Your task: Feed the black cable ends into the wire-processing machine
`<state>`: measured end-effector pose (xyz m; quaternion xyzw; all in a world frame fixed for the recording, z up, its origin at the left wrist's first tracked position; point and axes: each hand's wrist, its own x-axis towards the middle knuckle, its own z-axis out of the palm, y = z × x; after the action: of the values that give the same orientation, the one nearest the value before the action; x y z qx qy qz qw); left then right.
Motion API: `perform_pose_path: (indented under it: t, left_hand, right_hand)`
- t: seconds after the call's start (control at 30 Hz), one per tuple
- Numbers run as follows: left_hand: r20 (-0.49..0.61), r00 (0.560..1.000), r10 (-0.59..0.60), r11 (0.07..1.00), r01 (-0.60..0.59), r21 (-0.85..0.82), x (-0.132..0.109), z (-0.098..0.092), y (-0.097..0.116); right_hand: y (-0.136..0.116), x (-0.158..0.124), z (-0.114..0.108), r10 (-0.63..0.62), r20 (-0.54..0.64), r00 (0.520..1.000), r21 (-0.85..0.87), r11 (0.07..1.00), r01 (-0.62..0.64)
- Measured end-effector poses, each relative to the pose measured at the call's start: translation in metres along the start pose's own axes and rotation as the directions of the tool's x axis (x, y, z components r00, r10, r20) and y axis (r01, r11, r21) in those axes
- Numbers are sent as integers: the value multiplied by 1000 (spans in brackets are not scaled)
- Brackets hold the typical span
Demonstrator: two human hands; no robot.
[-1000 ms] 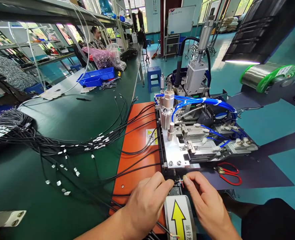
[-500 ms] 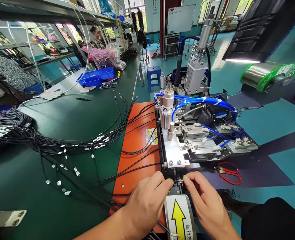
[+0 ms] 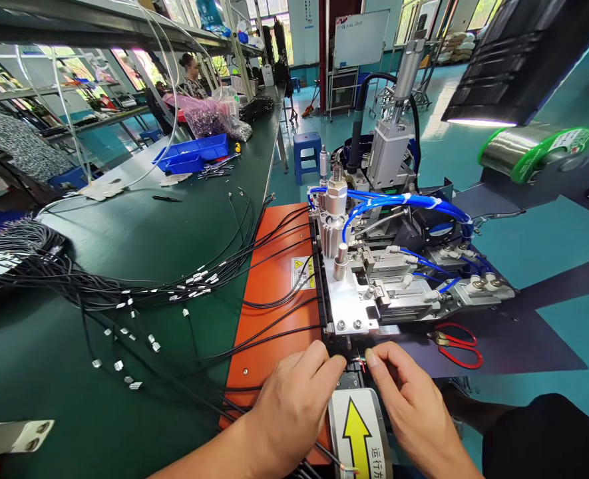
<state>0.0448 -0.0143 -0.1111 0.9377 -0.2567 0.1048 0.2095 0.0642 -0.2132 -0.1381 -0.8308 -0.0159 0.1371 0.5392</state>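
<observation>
At the front of the machine, both my hands meet at the end of a black cable whose thin coloured wires fan out between them. My left hand is closed on the cable just left of the wires, its fingers hiding most of the black jacket. With thumb and forefinger pinched, my right hand holds the tips of the wires. Below the hands lies a white plate with a yellow arrow. More black cables run across the orange panel into the machine.
A bundle of black cables with white tags spreads over the green table. Red-handled cutters lie right of the machine. A solder spool and a black lamp hang at upper right. A person sits far back.
Almost nothing differs. Both hands stay on the cable and its wires, with only a slight shift of the fingers.
</observation>
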Motion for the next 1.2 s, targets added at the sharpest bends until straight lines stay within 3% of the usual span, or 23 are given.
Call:
perform_pose_path:
  t: [0.3,0.6,0.7,0.87,0.97,1.2]
  left_hand:
    - [17,1000,3,1000,-3,11,1,0,1]
    - [80,996,-26,1000,27,-13,2,-1,3]
    - [92,995,-32,999,33,-2,2,-1,2]
    - [106,993,-45,999,44,17,0,1,1]
    - [114,992,-44,999,43,13,-1,2,1]
    - [106,993,-53,998,51,27,-1,4,0]
  right_hand:
    - [-1,1,1,6,-33,999,-38,999,-7]
    - [3,3,7,-101,-90,991,-92,991,92]
    - [2,3,7,-63,-79,995,-67,996,58]
    - [-3,-8,1,114,-74,991,34,993,-112]
    - [-4,-15,3,122,-104,987,87,990,-113]
    - [-4,-11,0,127,-18,992,-66,990,-128]
